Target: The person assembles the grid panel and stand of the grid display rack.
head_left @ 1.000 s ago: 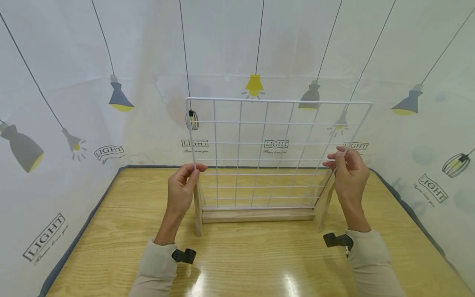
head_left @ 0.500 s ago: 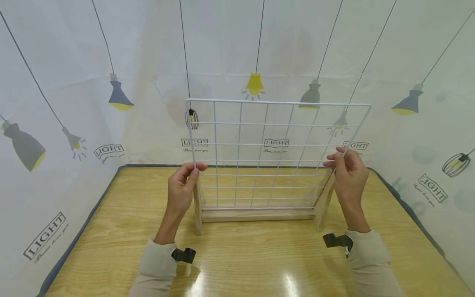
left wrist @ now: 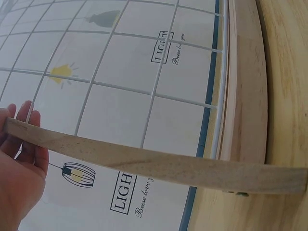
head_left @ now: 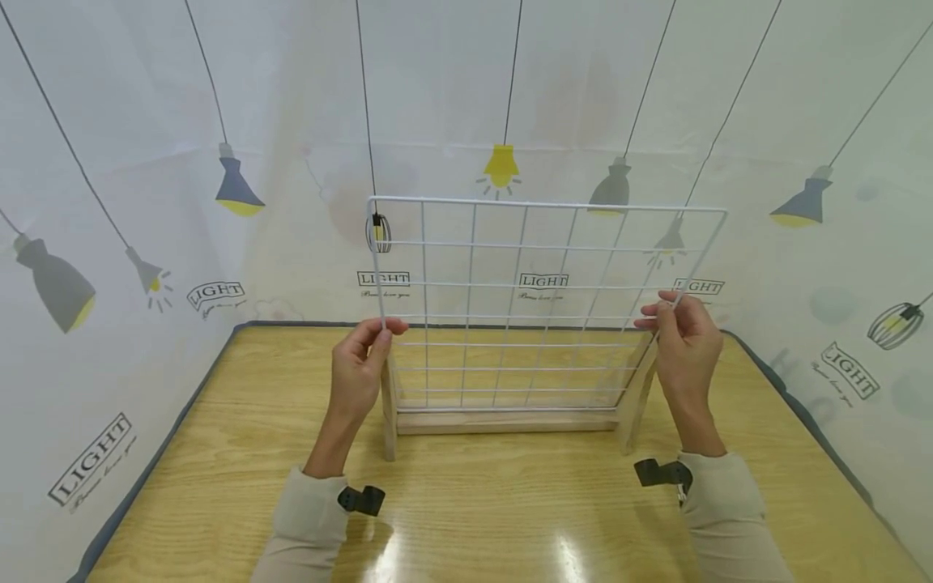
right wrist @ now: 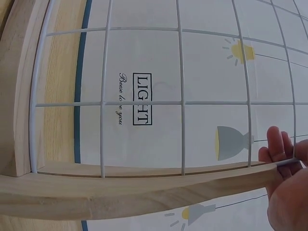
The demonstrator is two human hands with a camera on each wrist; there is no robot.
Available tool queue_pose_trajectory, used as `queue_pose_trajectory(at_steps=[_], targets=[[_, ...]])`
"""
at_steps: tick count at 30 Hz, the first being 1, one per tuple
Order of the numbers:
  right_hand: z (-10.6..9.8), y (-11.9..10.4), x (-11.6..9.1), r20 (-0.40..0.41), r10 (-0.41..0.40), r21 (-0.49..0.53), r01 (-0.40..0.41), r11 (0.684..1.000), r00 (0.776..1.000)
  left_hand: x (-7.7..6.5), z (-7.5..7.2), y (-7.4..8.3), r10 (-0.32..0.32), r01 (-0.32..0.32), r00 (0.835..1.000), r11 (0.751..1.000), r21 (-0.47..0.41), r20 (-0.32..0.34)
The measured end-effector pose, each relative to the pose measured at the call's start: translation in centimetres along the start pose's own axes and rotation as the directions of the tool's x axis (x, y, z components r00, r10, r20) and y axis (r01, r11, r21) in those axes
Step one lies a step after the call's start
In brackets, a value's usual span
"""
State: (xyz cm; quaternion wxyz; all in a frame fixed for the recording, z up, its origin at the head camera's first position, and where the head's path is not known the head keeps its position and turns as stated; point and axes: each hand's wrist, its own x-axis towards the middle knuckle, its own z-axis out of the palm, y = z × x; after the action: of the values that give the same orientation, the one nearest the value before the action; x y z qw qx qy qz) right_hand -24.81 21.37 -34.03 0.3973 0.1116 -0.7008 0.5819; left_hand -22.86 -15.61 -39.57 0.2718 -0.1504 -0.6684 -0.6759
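Note:
A white wire grid panel (head_left: pixel 528 204) stands upright between the two side posts of a pale wooden stand (head_left: pixel 506 422). My left hand (head_left: pixel 355 368) pinches its left side wire between thumb and fingers, just above the left post. On the opposite side, my right hand (head_left: pixel 685 356) pinches the right side wire a little higher up. In the left wrist view, fingers (left wrist: pixel 41 156) wrap behind the end of the wooden post (left wrist: pixel 144 155). The grid's bottom wire (right wrist: pixel 32 103) runs close along the wooden crossbar (right wrist: pixel 12 110) in the right wrist view.
The stand rests on a wood-grain table (head_left: pixel 474 502), whose back edge carries a dark blue border (head_left: pixel 306 325). Behind it hangs a white sheet (head_left: pixel 437 81) printed with lamps and lettering. Small metal hardware (left wrist: pixel 242 194) shows under the left post.
The grid's top edge has dipped slightly, more at its right corner. Both hands keep their grip in nearly the same place, and the stand stays put.

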Motion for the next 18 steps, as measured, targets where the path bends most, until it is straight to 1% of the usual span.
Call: queue_pose_trajectory(at_steps=[4,7,10,14,18], targets=[[-0.1,0.2,-0.2,0.001,-0.001,0.004,0.001,1.0,1.0,-0.2,-0.1,-0.1,-0.005,0.005,1.0,1.0,0.015,0.004],[-0.1,0.5,-0.4,0.005,-0.012,0.018,0.011,1.0,1.0,-0.4,-0.1,-0.3,0.008,-0.008,1.0,0.999,0.036,0.002],[-0.1,0.9,-0.4,0.011,-0.037,0.03,0.037,0.999,0.999,-0.5,-0.1,-0.5,0.043,-0.043,0.999,0.998,0.053,-0.008],[-0.1,1.1,-0.3,0.012,-0.058,0.051,0.057,0.997,0.998,-0.4,0.1,-0.8,0.098,-0.097,0.995,0.994,0.054,-0.019],[-0.1,1.2,-0.2,0.009,-0.053,0.09,0.052,0.995,0.999,-0.3,0.2,-0.9,0.122,-0.12,0.992,0.991,0.051,-0.03]])
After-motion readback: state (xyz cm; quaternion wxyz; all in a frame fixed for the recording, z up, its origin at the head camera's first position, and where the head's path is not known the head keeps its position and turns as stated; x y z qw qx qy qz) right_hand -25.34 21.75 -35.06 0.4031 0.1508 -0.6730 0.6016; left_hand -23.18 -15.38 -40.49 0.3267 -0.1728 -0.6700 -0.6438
